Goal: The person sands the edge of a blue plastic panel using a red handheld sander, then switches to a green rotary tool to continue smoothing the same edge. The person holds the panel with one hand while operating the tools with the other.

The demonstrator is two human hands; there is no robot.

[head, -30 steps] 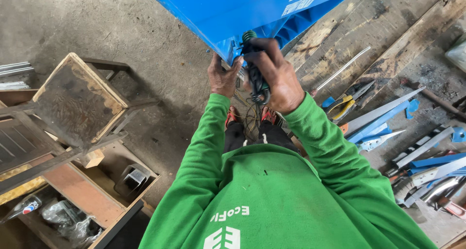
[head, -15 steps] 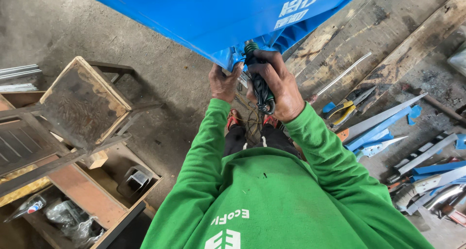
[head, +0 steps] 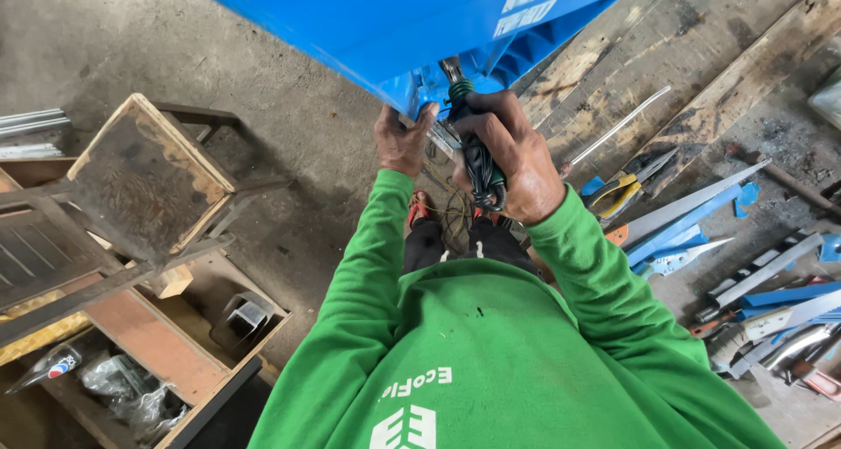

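A dark, ribbed tool handle (head: 477, 164) is gripped in the right hand (head: 512, 164), the fingers wrapped fully round it and closed tight; its metal tip (head: 452, 69) is pressed up against the lower edge of a large blue panel (head: 385, 20) that fills the top of the view. The left hand (head: 401, 141) is raised beside it, its fingers curled over that same lower edge, so the panel is clasped rather than merely touched. Both arms are covered by green sleeves (head: 368, 265). Below the hands, tangled wire (head: 451, 208) is seen on the concrete floor (head: 289, 134). To the left a worn wooden stool (head: 144, 182) stands, well apart from the hands. To the right, yellow-handled pliers (head: 624, 189) and blue and silver metal strips (head: 692, 221) are laid out on rough wooden planks (head: 666, 55).
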